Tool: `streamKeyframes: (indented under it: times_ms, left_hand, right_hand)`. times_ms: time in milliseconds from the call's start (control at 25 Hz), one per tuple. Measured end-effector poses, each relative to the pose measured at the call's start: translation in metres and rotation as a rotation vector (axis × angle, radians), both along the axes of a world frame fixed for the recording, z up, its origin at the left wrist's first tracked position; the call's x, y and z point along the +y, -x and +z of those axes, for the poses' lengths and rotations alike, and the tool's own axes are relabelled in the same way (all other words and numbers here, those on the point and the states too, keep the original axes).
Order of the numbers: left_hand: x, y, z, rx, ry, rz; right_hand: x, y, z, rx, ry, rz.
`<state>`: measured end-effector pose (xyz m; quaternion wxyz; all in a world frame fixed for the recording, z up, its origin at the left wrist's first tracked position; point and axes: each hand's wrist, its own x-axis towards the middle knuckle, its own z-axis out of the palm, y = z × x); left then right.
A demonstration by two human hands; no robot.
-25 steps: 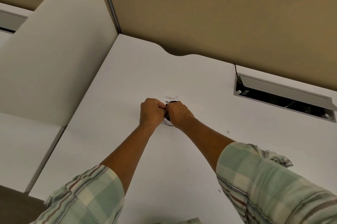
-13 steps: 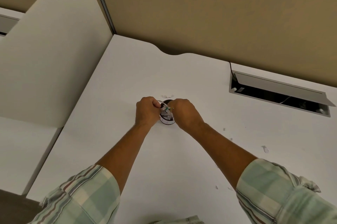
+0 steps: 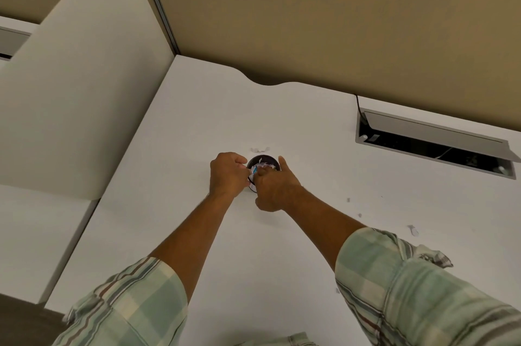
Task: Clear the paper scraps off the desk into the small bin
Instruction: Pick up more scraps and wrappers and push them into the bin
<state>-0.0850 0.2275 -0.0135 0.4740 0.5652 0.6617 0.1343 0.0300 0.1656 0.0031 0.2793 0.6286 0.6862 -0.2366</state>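
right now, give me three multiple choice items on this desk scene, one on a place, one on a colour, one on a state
1. Where do loose scraps lie nearest the small bin?
A. just beyond its far rim
B. inside the cable tray
C. on the left partition

2. What colour is the bin's rim?
A. white
B. dark
C. red

3. What state is the bin in?
A. empty
B. tipped over
C. holding paper scraps

Answers:
1 A, white bits rest on the desk right behind it.
2 B, the rim shows dark between the left hand and right hand.
3 C, crumpled paper shows inside.
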Motion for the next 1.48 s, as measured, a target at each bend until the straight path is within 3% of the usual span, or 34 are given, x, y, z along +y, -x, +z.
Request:
streamKeyframes:
  times_ms: [160, 440, 560, 640, 720, 880, 1040, 1480]
  left_hand:
    - [0.000, 0.001, 0.002, -0.006, 0.007, 0.009]
    - [0.000, 0.001, 0.010, -0.060, 0.028, 0.021]
    - [0.007, 0.012, 0.003, 0.078, -0.086, -0.019]
    - [0.013, 0.022, -0.010, 0.198, -0.153, -0.119]
    - [0.015, 0.030, -0.028, 0.314, -0.147, -0.292]
    - [0.010, 0.032, -0.052, 0.574, -0.116, -0.686]
    - [0.011, 0.025, -0.061, 0.653, -0.116, -0.723]
    - [0.016, 0.022, -0.065, 0.651, -0.110, -0.716]
  right_hand:
    - [0.001, -0.002, 0.002, 0.084, -0.051, -0.061]
    - [-0.017, -0.036, 0.011, 0.531, -0.551, -0.373]
    - [-0.002, -0.071, 0.004, 0.674, -0.760, -0.651]
    - [0.013, -0.094, -0.007, 0.626, -0.738, -0.694]
    - [0.027, -0.110, -0.023, 0.545, -0.605, -0.577]
    - [0.055, -0.114, -0.050, 0.349, -0.286, -0.121]
    - [0.072, -0.101, -0.077, 0.205, -0.264, 0.219]
    - [0.073, -0.097, -0.079, 0.274, -0.327, 0.217]
